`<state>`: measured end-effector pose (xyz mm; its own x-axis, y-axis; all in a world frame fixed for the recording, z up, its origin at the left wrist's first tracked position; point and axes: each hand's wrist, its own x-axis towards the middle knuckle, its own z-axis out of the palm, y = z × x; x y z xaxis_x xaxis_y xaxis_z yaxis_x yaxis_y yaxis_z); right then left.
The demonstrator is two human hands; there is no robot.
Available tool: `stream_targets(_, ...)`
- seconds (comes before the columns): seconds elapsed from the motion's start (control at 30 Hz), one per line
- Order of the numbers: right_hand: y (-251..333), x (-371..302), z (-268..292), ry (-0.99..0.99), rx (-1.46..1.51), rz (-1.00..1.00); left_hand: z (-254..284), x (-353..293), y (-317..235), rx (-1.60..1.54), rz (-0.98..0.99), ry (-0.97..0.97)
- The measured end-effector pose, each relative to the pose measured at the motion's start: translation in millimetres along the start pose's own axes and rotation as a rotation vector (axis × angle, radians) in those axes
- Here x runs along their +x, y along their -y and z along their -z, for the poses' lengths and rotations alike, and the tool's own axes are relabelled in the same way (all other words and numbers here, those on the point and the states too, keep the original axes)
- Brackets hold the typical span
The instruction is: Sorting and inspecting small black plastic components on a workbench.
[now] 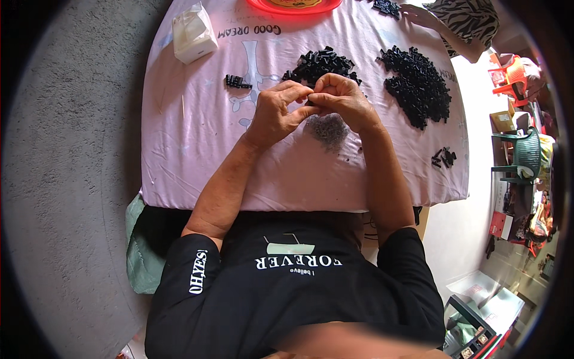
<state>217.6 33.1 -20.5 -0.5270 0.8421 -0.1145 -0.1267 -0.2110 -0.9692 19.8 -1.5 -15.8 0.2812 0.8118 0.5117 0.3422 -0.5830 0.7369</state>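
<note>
Over the middle of the cloth-covered table, my left hand [276, 112] and my right hand [348, 103] meet fingertip to fingertip, both closed in a pinch. Between them is a small black piece, mostly hidden by the fingers. Just beyond my hands lies a heap of small black plastic pieces [326, 63]. A little pile of fine grey bits [327, 133] is spread on the cloth under and in front of my right hand. To the left of the heap sits a short cluster of black pieces [238, 82].
A larger heap of black pieces [417, 87] covers the table's right side, with a few loose ones [443, 158] nearer me. A white tissue pack [194, 35] stands far left; a red tray [293, 7] is at the far edge. At far right, another person's zebra-patterned sleeve or cloth [466, 21] shows.
</note>
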Motion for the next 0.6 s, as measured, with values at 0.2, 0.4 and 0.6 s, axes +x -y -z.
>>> stream_targets(0.2, 8.5, -3.2, -11.2, -0.111, -0.037, 0.077, 7.1, 1.1, 3.3, 0.043, 0.061, -0.117)
stream_targets(0.4, 7.0, -0.6, 15.5, -0.383, 0.09, 0.241, 32.6, 5.6, 22.1, 0.186, 0.095, -0.302)
stream_targets(0.6, 1.1, 3.1, 30.0, -0.64, -0.059, 0.351, 50.8, 3.3, 53.6, 0.421, 0.225, -0.439)
